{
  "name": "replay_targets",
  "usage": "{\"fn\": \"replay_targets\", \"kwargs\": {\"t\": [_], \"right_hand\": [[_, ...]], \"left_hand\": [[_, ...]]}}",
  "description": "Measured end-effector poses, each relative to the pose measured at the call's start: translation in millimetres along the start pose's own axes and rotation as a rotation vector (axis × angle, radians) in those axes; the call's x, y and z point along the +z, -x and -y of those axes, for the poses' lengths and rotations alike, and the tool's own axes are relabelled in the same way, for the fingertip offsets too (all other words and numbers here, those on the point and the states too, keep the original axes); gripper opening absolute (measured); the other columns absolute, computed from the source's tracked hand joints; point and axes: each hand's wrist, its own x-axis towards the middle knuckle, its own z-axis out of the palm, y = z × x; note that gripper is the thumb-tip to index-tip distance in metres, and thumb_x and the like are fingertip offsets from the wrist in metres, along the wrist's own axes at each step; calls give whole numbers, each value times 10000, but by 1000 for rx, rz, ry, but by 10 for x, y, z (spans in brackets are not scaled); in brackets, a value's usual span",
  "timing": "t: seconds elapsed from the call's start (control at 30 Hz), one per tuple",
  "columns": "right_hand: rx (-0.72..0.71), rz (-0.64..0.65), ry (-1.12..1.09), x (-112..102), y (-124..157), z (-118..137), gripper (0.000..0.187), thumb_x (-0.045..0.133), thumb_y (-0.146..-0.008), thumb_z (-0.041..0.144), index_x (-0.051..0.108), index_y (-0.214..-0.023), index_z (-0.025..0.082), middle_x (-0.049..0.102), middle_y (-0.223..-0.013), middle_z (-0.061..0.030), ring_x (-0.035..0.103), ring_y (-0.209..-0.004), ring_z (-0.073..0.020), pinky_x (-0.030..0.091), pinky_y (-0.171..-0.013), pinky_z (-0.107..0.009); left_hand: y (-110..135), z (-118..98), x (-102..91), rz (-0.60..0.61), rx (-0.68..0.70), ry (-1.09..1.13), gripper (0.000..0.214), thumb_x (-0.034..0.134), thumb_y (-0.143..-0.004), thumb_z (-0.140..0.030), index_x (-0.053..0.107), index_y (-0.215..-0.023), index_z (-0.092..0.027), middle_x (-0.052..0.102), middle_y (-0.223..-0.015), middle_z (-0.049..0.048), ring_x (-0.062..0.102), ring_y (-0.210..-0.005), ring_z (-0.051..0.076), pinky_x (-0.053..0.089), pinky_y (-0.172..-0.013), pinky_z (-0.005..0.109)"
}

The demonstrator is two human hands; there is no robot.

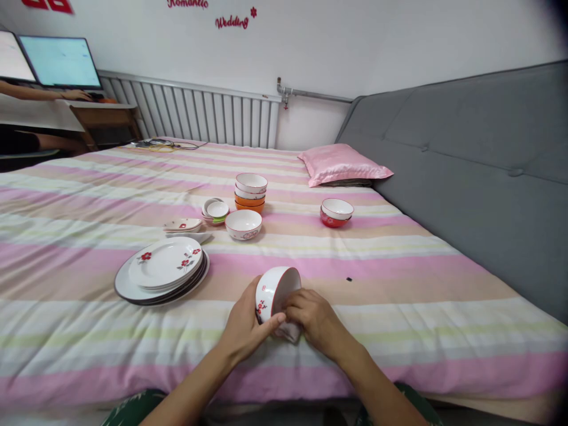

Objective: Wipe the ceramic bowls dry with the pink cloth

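Observation:
A white bowl (268,293) with a red rim and small red flowers is tipped on its side, its mouth turned to the right. My left hand (247,322) grips it from the left, thumb at the lower rim. Fingers curled, my right hand (317,322) reaches into the bowl's mouth and presses a pale cloth (288,332) against it; the cloth's lower end hangs out below. Most of the cloth is hidden. To the left lies a stack of plates (166,266), the top ones with red flowers.
Beyond stand stacked bowls (251,190), a single bowl (244,225), small dishes (216,210) and oval dishes (181,225). Two bowls (336,212) sit right, near a pink pillow (342,164) and grey headboard (465,148). A small black piece (349,279) lies on the striped bedspread (399,284). Another person's arm (39,92) rests at a desk.

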Motion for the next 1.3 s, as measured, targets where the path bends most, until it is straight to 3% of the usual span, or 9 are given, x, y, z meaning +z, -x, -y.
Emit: {"fn": "replay_targets", "kwargs": {"t": [0.1,0.33,0.47,0.63,0.93,1.1,1.3], "right_hand": [[-16,-96,46,-58,4,-57,179,539,-885,138,692,-834,215,705,-889,-47,608,-898,-186,492,-761,-341],[-29,-409,129,-79,31,-50,424,449,-906,80,578,-1259,277,657,-1152,-72,578,-1028,-208,518,-873,-409],[-10,-476,149,18,22,-6,404,485,-893,85,597,-1231,278,667,-1079,-75,591,-966,-209,534,-834,-396],[14,-538,172,144,-85,16,290,469,-886,87,663,-1055,220,655,-969,-89,565,-869,-205,523,-735,-351],[216,-450,282,373,-92,-8,272,403,-890,113,664,-924,177,605,-894,-103,469,-766,-217,453,-643,-344],[308,-342,226,409,-46,14,306,458,-752,21,661,-920,176,621,-930,-99,478,-783,-228,446,-613,-337],[373,-177,54,356,-18,47,365,551,-618,39,691,-878,254,656,-885,-49,575,-806,-220,479,-600,-297]], "left_hand": [[-17,-23,-14,-7,-10,44,666,566,-822,-501,347,-1354,-166,513,-1320,140,510,-1190,295,421,-992,437],[-2,34,25,-10,37,-44,734,590,-793,-522,332,-1369,-148,472,-1374,175,464,-1259,326,378,-1041,481],[21,44,40,-8,81,-96,774,602,-777,-525,309,-1388,-151,461,-1386,187,460,-1267,341,381,-1036,500],[49,17,48,0,96,-175,838,620,-747,-547,278,-1403,-152,473,-1368,197,480,-1248,354,400,-1021,509],[71,-19,64,-2,49,-221,855,643,-707,-479,285,-1395,-117,496,-1348,213,501,-1231,364,421,-1011,513],[65,2,67,-6,44,-223,851,637,-716,-495,289,-1393,-115,489,-1357,212,496,-1237,357,417,-1017,505],[50,2,67,-17,48,-200,804,627,-734,-472,294,-1393,-154,505,-1340,190,510,-1219,349,426,-999,507]]}}
